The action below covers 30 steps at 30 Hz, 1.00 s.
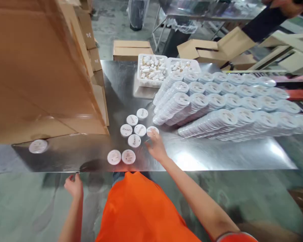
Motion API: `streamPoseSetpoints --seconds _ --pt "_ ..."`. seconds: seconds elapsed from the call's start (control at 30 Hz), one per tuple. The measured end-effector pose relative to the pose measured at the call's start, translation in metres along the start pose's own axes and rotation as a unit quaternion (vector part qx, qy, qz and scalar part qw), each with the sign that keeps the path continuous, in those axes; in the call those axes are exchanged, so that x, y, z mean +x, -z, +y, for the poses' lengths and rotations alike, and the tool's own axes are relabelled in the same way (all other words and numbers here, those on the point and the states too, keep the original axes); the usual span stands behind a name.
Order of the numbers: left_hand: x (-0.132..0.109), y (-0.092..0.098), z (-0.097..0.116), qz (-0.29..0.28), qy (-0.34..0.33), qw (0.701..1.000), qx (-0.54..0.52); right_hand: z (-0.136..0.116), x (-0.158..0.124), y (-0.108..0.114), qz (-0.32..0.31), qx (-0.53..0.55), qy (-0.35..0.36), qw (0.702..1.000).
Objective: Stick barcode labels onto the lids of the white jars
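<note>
My right hand [156, 147] is over the table with its fingers apart. Its fingertips overlap the near edge of a round white jar [151, 129]; whether they press on it I cannot tell. Left of it lie several like jars with "beauty" lettering on top, one of them a jar [126, 130] turned upright to me. Two pinkish-topped jars [121, 157] sit side by side nearer the front edge. My left hand [74, 185] is low by the table's front edge, fingers curled together; anything between them is hidden.
Slanted rows of stacked clear round containers [212, 104] cover the right of the metal table [161, 164]. White baskets [151, 82] of small white pieces stand behind. A large cardboard box [40, 74] blocks the left, with one round jar [38, 146] before it. Another person's sleeve [265, 23] shows far right.
</note>
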<state>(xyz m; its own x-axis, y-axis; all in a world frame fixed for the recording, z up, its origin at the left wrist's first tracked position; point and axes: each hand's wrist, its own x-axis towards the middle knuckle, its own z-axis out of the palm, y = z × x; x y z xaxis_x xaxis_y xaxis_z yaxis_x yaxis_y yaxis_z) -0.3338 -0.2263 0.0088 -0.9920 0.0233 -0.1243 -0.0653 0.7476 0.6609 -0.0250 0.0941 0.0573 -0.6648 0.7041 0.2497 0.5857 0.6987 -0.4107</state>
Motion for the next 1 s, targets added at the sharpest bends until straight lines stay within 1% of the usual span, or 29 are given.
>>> streamPoseSetpoints --seconds 0.03,0.07,0.1,0.13,0.17,0.2,0.27,0.33,0.37,0.43,0.47,0.53,0.6,0.63,0.67,0.73,0.8,0.87,0.9,0.97,1.0 --pt "-0.014 -0.007 0.005 0.004 -0.053 0.998 0.022 0.004 -0.002 -0.006 -0.037 -0.02 -0.001 0.999" --pt "-0.03 -0.016 0.012 -0.003 -0.125 0.991 0.046 0.006 -0.002 -0.016 -0.082 -0.04 0.007 0.996" --pt "-0.046 -0.025 0.021 -0.028 -0.207 0.975 0.072 0.006 0.0 -0.027 -0.127 -0.057 0.023 0.99" --pt "-0.063 -0.036 0.032 -0.063 -0.277 0.954 0.097 0.005 0.003 -0.039 -0.164 -0.068 0.045 0.983" --pt "-0.079 -0.047 0.044 -0.106 -0.338 0.926 0.126 0.005 0.006 -0.05 -0.188 -0.072 0.065 0.977" --pt "-0.093 -0.059 0.055 -0.156 -0.391 0.892 0.164 0.005 0.009 -0.06 -0.2 -0.071 0.081 0.974" --pt "-0.114 -0.08 0.076 -0.222 -0.454 0.829 0.24 0.007 0.01 -0.072 -0.21 -0.065 0.094 0.971" --pt "-0.126 -0.098 0.09 -0.268 -0.492 0.774 0.295 0.013 0.003 -0.074 -0.208 -0.057 0.091 0.972" --pt "-0.129 -0.104 0.093 -0.287 -0.503 0.752 0.316 0.017 -0.004 -0.073 -0.204 -0.05 0.087 0.974" --pt "-0.131 -0.114 0.093 -0.313 -0.507 0.725 0.347 0.025 -0.023 -0.067 -0.192 -0.019 0.076 0.978" --pt "-0.131 -0.117 0.091 -0.317 -0.504 0.719 0.358 0.028 -0.033 -0.064 -0.181 0.009 0.061 0.981" --pt "-0.131 -0.12 0.085 -0.308 -0.501 0.717 0.374 0.032 -0.052 -0.057 -0.147 0.067 0.007 0.987" --pt "-0.13 -0.121 0.08 -0.292 -0.509 0.714 0.381 0.033 -0.064 -0.054 -0.104 0.108 -0.081 0.985" --pt "-0.13 -0.121 0.079 -0.287 -0.515 0.711 0.383 0.033 -0.067 -0.053 -0.091 0.126 -0.13 0.979" --pt "-0.13 -0.12 0.079 -0.283 -0.518 0.709 0.387 0.031 -0.067 -0.054 -0.089 0.144 -0.176 0.97" --pt "-0.13 -0.119 0.079 -0.278 -0.521 0.704 0.394 0.028 -0.063 -0.058 -0.111 0.182 -0.254 0.943" --pt "-0.13 -0.119 0.081 -0.277 -0.523 0.7 0.4 0.023 -0.056 -0.063 -0.135 0.195 -0.307 0.922" --pt "-0.129 -0.119 0.082 -0.279 -0.527 0.694 0.403 0.019 -0.053 -0.065 -0.126 0.182 -0.336 0.916" --pt "-0.129 -0.119 0.082 -0.281 -0.528 0.692 0.403 0.017 -0.054 -0.065 -0.113 0.173 -0.337 0.919" --pt "-0.128 -0.118 0.083 -0.283 -0.53 0.692 0.401 0.013 -0.059 -0.062 -0.1 0.151 -0.302 0.936" --pt "-0.128 -0.117 0.084 -0.284 -0.53 0.693 0.398 0.012 -0.063 -0.058 -0.109 0.139 -0.261 0.949"
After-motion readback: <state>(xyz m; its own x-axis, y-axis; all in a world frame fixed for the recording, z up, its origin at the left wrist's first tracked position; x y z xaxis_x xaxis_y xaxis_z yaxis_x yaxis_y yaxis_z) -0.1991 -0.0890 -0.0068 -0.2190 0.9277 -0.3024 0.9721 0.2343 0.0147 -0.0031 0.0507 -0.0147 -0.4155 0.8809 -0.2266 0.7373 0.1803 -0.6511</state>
